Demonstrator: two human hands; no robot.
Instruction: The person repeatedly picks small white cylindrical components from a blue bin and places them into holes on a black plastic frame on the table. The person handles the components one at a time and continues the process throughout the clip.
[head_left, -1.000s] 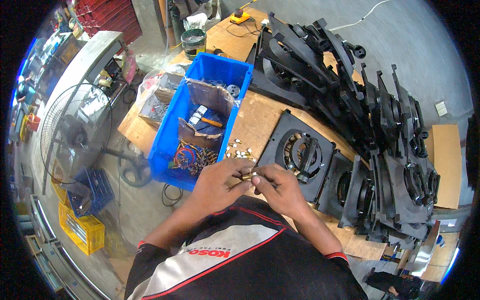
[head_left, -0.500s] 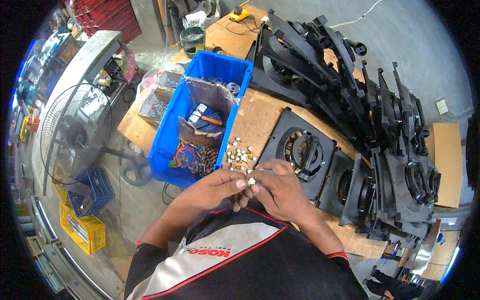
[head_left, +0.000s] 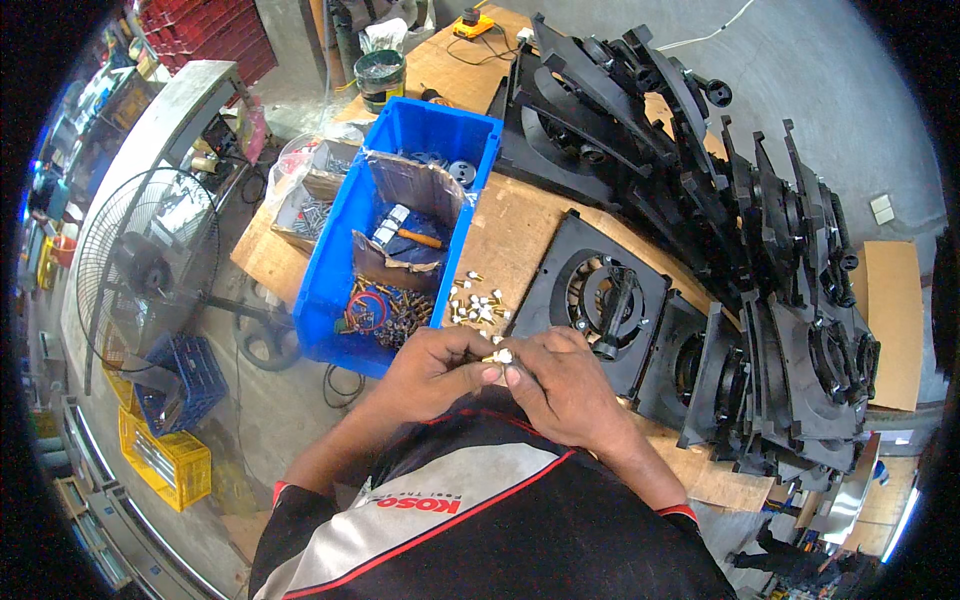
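My left hand (head_left: 432, 375) and my right hand (head_left: 568, 385) meet in front of my chest, fingers closed. Between the fingertips of both is a small brass fitting with a white cap (head_left: 503, 356). Its lower part is mostly covered by my fingers. Just beyond my hands, several similar white-capped brass fittings (head_left: 487, 303) lie scattered on the wooden table (head_left: 515, 225). To their right rests a flat black frame (head_left: 553, 262) with a round opening and a black cylindrical piece (head_left: 620, 310) across it.
A blue bin (head_left: 345, 352) at left has cardboard dividers (head_left: 405, 188), a wooden-handled hammer (head_left: 420, 239) and many small brass parts (head_left: 400, 305). Stacked black frames (head_left: 740, 270) crowd the right. A standing fan (head_left: 145, 262) is farther left; a dark bucket (head_left: 380, 80) stands behind the bin.
The fitting shows more clearly between my fingertips, its white cap now turned toward the right hand. My left fingers have shifted slightly; both hands stay in nearly the same place.
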